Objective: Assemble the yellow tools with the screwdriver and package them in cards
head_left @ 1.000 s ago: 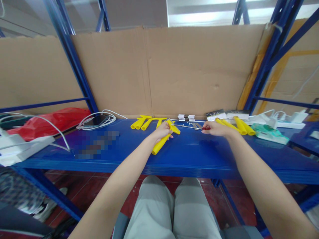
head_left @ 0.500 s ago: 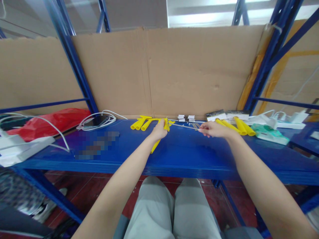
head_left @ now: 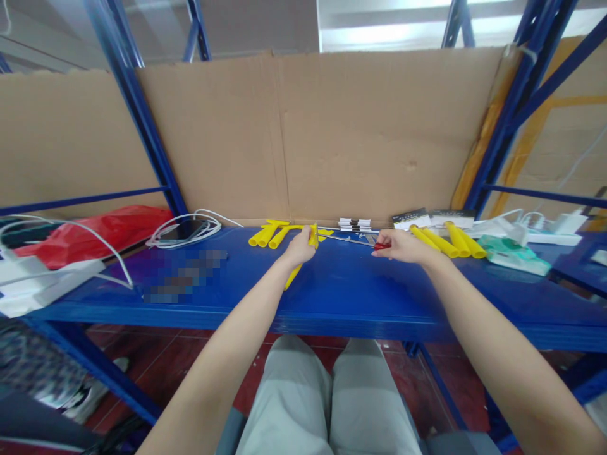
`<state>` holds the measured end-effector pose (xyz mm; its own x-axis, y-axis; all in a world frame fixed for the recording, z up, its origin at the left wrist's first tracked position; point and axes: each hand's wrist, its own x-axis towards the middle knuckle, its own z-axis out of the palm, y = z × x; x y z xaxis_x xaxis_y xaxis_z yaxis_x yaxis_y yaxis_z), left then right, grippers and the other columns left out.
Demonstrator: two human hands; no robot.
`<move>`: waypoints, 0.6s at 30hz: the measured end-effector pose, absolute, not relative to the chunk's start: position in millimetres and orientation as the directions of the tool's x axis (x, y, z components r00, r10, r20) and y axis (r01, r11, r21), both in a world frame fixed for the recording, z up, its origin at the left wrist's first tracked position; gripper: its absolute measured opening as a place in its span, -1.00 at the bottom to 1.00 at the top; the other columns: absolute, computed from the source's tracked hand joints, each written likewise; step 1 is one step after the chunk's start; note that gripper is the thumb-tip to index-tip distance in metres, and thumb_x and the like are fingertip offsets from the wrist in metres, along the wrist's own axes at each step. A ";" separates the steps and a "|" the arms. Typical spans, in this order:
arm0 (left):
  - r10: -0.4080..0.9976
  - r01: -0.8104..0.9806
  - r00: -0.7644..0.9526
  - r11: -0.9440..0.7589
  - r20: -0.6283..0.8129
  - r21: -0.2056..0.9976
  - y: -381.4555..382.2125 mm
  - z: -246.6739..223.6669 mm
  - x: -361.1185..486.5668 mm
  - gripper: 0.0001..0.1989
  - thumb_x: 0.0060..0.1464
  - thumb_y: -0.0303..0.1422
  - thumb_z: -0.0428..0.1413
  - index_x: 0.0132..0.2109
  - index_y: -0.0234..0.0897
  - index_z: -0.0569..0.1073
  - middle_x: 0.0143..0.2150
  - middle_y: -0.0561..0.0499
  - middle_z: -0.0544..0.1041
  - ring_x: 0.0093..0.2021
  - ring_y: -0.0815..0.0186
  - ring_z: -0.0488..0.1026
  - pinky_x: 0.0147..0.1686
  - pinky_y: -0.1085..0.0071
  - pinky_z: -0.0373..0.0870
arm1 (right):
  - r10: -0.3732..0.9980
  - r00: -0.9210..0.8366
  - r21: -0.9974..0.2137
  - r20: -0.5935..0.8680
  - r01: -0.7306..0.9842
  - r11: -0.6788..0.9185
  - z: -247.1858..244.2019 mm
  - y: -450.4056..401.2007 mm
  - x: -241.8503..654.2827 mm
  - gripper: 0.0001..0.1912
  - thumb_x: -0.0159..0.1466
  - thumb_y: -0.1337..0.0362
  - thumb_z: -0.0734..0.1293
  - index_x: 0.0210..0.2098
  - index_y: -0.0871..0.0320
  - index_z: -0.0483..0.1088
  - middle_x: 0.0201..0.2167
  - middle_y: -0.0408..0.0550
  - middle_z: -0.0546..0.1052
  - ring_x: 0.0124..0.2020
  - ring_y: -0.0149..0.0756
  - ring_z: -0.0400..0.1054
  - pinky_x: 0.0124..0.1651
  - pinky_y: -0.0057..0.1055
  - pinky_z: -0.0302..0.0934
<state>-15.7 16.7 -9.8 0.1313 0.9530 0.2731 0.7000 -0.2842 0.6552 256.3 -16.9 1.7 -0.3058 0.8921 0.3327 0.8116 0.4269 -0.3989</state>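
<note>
My left hand (head_left: 300, 247) is closed around a yellow plastic piece with a tubular handle (head_left: 293, 277), whose handle slants down toward the front of the table. In my right hand (head_left: 402, 246) is a screwdriver (head_left: 380, 246) with a red handle and a long thin metal shaft. The shaft points left, its tip at the head of the yellow piece; whether it sits on a screw is too small to see. Similar yellow pieces (head_left: 279, 237) lie left of my left hand. More yellow tubular pieces (head_left: 439, 241) lie just right of my right hand.
Small metal parts (head_left: 370, 239) and a white paper bundle (head_left: 354, 224) lie at the back of the blue table (head_left: 351, 291). A green plastic packet (head_left: 515, 254) is at right. Coiled white cable (head_left: 187, 230) and a red bag (head_left: 104, 235) lie left. Cardboard (head_left: 332, 133) stands behind.
Both hands have shifted slightly left with the yellow piece and the screwdriver. My right hand's fingers have turned, and the red screwdriver handle now shows.
</note>
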 end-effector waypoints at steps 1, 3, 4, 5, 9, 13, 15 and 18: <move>0.952 0.717 0.129 -0.284 0.279 0.636 15.0 -8.4 -15.8 -0.68 0.00 -0.61 0.08 -0.10 -0.23 0.29 0.01 -0.17 0.51 -0.08 0.15 0.51 -0.14 0.32 0.40 | 0.889 -0.330 -0.398 0.318 0.804 0.441 3.1 -18.3 256.1 -0.65 0.03 -0.05 0.34 -0.50 0.10 0.30 -0.56 -0.11 0.45 -0.47 -0.27 0.32 -0.41 -0.40 0.14; 0.946 0.749 0.134 -0.292 0.295 0.595 11.5 -5.7 -15.8 -0.66 -0.02 -0.64 0.08 -0.11 -0.23 0.31 -0.01 -0.18 0.52 -0.02 0.11 0.49 -0.08 0.29 0.38 | 0.884 -0.367 -0.383 0.291 0.802 0.459 6.1 -21.0 255.6 -0.64 0.08 -0.07 0.30 -0.48 0.12 0.35 -0.57 -0.09 0.46 -0.46 -0.26 0.33 -0.40 -0.40 0.14; 0.943 0.760 0.140 -0.298 0.302 0.577 10.0 -4.6 -15.8 -0.66 -0.03 -0.65 0.08 -0.11 -0.24 0.31 -0.02 -0.19 0.53 0.00 0.10 0.48 -0.06 0.27 0.37 | 0.882 -0.377 -0.367 0.283 0.807 0.462 7.5 -22.0 255.3 -0.64 0.10 -0.07 0.28 -0.47 0.12 0.37 -0.57 -0.09 0.46 -0.47 -0.26 0.32 -0.41 -0.39 0.13; 0.942 0.768 0.146 -0.301 0.303 0.565 9.0 -3.9 -15.9 -0.66 -0.03 -0.65 0.08 -0.10 -0.25 0.32 -0.02 -0.21 0.53 0.01 0.08 0.47 -0.06 0.26 0.36 | 0.880 -0.381 -0.350 0.283 0.813 0.464 8.6 -22.7 255.0 -0.64 0.11 -0.06 0.27 -0.47 0.12 0.38 -0.57 -0.08 0.47 -0.47 -0.26 0.32 -0.41 -0.39 0.13; 0.952 0.742 0.143 -0.284 0.271 0.608 9.9 -4.9 -17.1 -0.62 0.01 -0.63 0.06 -0.02 -0.25 0.29 0.03 -0.23 0.50 -0.04 0.12 0.50 -0.13 0.31 0.39 | 0.880 -0.378 -0.325 0.286 0.826 0.461 7.4 -21.1 253.5 -0.69 0.13 -0.01 0.29 -0.47 0.13 0.38 -0.52 -0.05 0.50 -0.45 -0.25 0.33 -0.39 -0.38 0.15; 0.956 0.680 0.138 -0.281 0.258 0.678 17.6 -10.3 -19.9 -0.57 0.01 -0.61 0.08 0.03 -0.24 0.28 0.07 -0.22 0.48 -0.11 0.18 0.53 -0.23 0.39 0.41 | 0.883 -0.315 -0.337 0.348 0.837 0.431 0.2 -15.5 253.3 -0.75 0.05 0.08 0.36 -0.46 0.11 0.29 -0.49 -0.07 0.49 -0.42 -0.26 0.33 -0.37 -0.40 0.16; 0.955 0.668 0.143 -0.286 0.259 0.687 21.8 -13.1 -21.5 -0.57 0.01 -0.61 0.08 0.03 -0.23 0.27 0.09 -0.21 0.47 -0.12 0.18 0.53 -0.26 0.42 0.41 | 0.879 -0.287 -0.322 0.382 0.850 0.417 -1.9 -14.1 253.1 -0.74 0.02 0.11 0.37 -0.49 0.09 0.23 -0.51 -0.10 0.45 -0.44 -0.29 0.31 -0.40 -0.41 0.14; 0.959 0.655 0.139 -0.276 0.248 0.703 25.8 -15.7 -23.0 -0.55 0.00 -0.61 0.09 0.04 -0.21 0.26 0.09 -0.20 0.46 -0.13 0.19 0.53 -0.31 0.45 0.40 | 0.881 -0.291 -0.320 0.374 0.851 0.417 -0.9 -16.6 251.2 -0.70 0.02 0.09 0.37 -0.53 0.07 0.16 -0.58 -0.15 0.39 -0.49 -0.32 0.27 -0.46 -0.43 0.09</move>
<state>-23.0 25.8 -15.7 0.1385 0.9588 0.2479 0.6550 -0.2764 0.7033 251.2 -16.6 -0.9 -0.2906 0.8807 0.3740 0.8508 0.4167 -0.3201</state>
